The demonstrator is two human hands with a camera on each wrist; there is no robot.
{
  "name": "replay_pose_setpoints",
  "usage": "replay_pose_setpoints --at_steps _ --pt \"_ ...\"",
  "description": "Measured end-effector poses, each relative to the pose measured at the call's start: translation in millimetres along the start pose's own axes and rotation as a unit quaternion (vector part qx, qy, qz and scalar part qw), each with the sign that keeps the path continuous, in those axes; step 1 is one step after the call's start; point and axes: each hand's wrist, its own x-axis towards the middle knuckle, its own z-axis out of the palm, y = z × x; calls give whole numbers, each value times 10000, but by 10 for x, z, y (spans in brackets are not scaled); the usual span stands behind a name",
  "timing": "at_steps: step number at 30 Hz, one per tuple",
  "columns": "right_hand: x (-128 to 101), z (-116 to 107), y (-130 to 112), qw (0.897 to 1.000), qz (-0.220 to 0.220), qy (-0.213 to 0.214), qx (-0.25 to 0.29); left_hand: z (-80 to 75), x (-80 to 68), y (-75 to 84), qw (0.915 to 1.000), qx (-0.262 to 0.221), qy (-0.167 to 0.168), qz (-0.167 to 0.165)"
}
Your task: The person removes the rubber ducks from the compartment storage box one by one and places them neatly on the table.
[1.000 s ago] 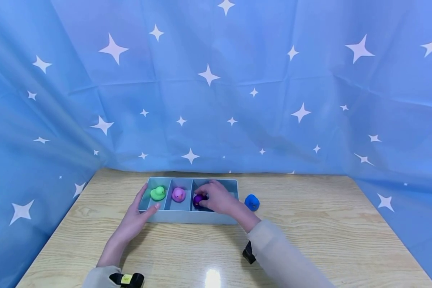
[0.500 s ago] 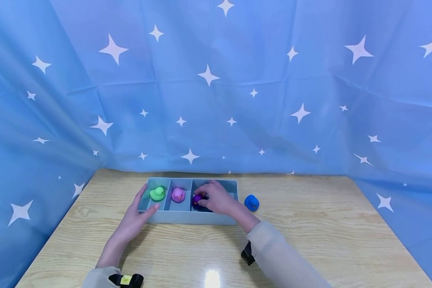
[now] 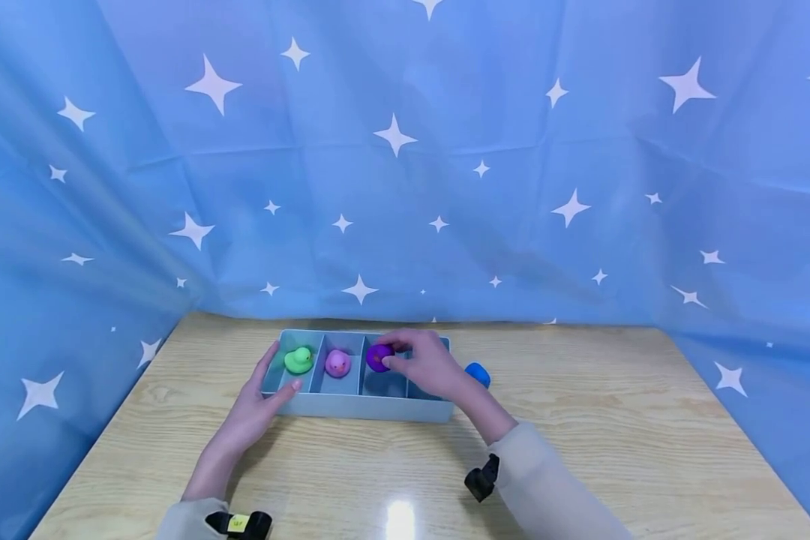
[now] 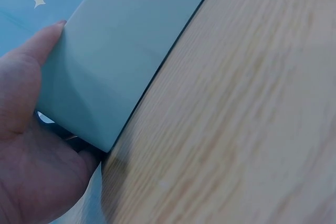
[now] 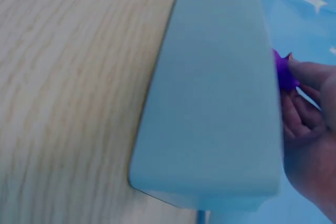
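Fingers of the right hand (image 3: 427, 364) pinch the purple duck (image 3: 379, 357), which hangs just above the tray's third compartment from the left, clear of its floor. The left hand (image 3: 251, 411) rests with relaxed, straight fingers against the left end of the pale blue tray (image 3: 351, 409), thumb along the near wall, steadying it. To do this well, I judge the pinch should stay light on the soft toy, the lift run straight up so it clears the dividers, and the left hand hold the tray down so it does not slide. Left of the purple duck, a pink duck (image 3: 338, 363) sits in the second compartment and a green duck (image 3: 298, 360) in the first. Right of the tray, a blue duck (image 3: 478, 373) stands on the wooden bench (image 3: 614, 420), partly hidden behind the right wrist. Beyond the tray, a blue star-printed curtain (image 3: 405, 165) closes off the back and both sides.
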Motion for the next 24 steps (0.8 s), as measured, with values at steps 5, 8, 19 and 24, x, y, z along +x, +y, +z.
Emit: replay_pose_setpoints --at_steps 5,8,19,24 --pt "-116 -87 -41 9997 -128 191 110 2 3 -4 10000 -36 12 41" --pt "-192 -135 -17 9995 -162 248 61 2 -5 -3 10000 -34 23 39" --pt "-517 -431 63 9974 233 672 98 1 -13 2 10000 -32 6 59" --pt "-616 -512 133 9969 139 771 17 1 -21 13 10000 -7 13 42"
